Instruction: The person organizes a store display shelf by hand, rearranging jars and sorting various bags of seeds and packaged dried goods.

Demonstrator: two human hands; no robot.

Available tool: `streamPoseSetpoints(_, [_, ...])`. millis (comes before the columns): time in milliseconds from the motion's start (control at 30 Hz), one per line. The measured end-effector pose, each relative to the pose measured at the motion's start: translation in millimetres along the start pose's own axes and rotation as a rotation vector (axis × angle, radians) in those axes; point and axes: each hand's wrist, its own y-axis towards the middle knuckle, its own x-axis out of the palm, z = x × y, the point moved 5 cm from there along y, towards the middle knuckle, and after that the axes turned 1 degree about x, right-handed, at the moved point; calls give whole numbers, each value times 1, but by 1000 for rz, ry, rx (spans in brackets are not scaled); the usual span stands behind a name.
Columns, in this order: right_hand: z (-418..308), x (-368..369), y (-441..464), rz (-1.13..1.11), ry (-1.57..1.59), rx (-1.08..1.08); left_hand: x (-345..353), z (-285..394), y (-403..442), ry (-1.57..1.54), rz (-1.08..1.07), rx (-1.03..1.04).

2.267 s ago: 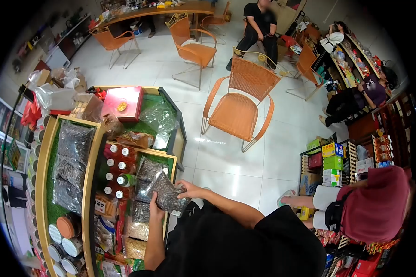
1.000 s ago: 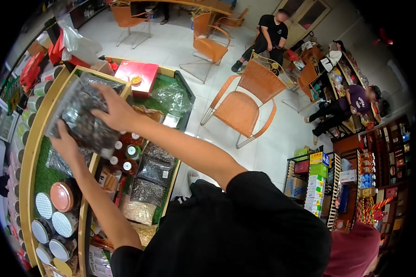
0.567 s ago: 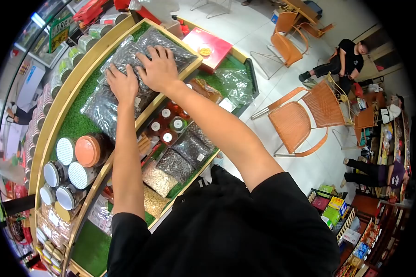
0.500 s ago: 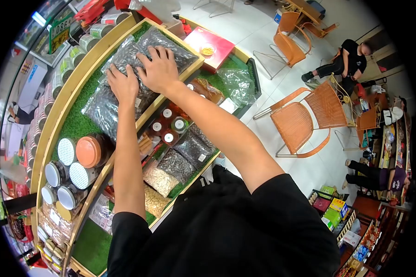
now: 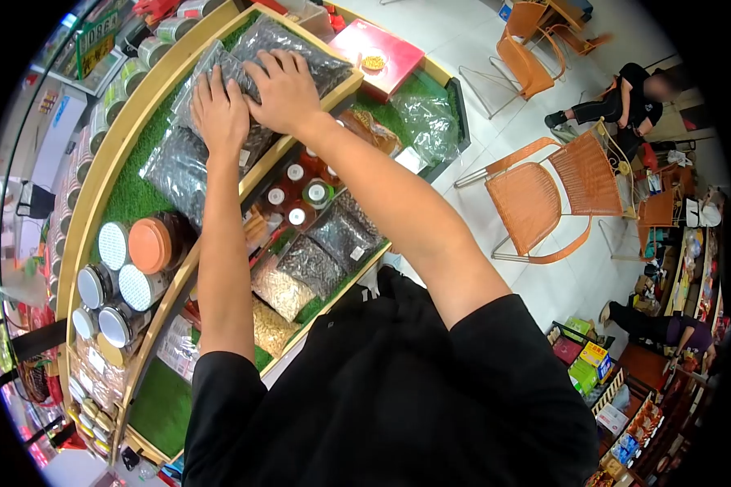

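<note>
Clear plastic bags of dark dried goods lie on green artificial turf on the upper shelf of a wooden-edged display. My left hand (image 5: 220,115) rests flat on the middle bag (image 5: 210,58), fingers stretched forward. Beside it, my right hand (image 5: 286,91) lies palm down with its fingers spread, near the far bag (image 5: 321,68); the thumbs are close together. Another dark bag (image 5: 170,174) sits nearer me, left of my left forearm. What exactly is in the bags cannot be made out.
Lidded jars (image 5: 150,245) stand on the turf to the left. The lower tier holds small bottles (image 5: 297,216) and bags of pale dried goods (image 5: 283,294). A red box (image 5: 379,55) sits at the far end. Right are a woven chair (image 5: 528,195) and a seated person (image 5: 638,101).
Both hands have slid slightly forward over the bags. My left fingers, bent before, now lie straighter. The camera view has shifted a little.
</note>
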Motion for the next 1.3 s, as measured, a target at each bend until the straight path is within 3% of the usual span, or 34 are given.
streamPoseSetpoints(333, [4, 12, -8, 100, -32, -52, 11, -13, 11, -30, -15, 23])
streamPoseSetpoints(400, [1, -10, -28, 21, 28, 10, 14, -16, 11, 25, -34, 20])
streamPoseSetpoints(467, [11, -41, -78, 80, 341, 242, 16, -15, 9, 30, -38, 8])
streamPoseSetpoints(533, [25, -68, -169, -54, 297, 387, 17, -15, 11, 64, -47, -40])
streamPoseSetpoints(633, [63, -114, -406, -435, 108, 872, 22, -21, 18, 21, -52, -31])
streamPoseSetpoints(700, [56, -208, -579, -682, 64, 1476, 22, -21, 17, 16, -64, -24])
streamPoseSetpoints(767, [-25, -365, -662, -561, 254, 2186, 26, -22, 14, 28, -40, 6])
streamPoseSetpoints(800, [-16, -373, -765, -594, 94, 2475, 26, -21, 10, 31, -46, 7])
streamPoseSetpoints(867, [-53, -410, -767, -405, 91, 2635, 16, -14, -8, -2, 15, 63])
streamPoseSetpoints(933, [-68, -404, -763, -351, 124, 2604, 18, -18, 3, -20, 27, 75])
streamPoseSetpoints(1033, [-61, -359, -746, -374, 145, 2373, 26, -29, 26, 33, -102, 32])
streamPoseSetpoints(1133, [-31, -299, -719, -413, 88, 1955, 2, -12, -6, -106, 50, 133])
streamPoseSetpoints(1233, [20, -260, -665, -439, -97, 1345, -40, 22, -78, -197, 120, 161])
streamPoseSetpoints(1300, [66, -247, -643, -563, -64, 1255, -49, 34, -132, -209, 10, 128])
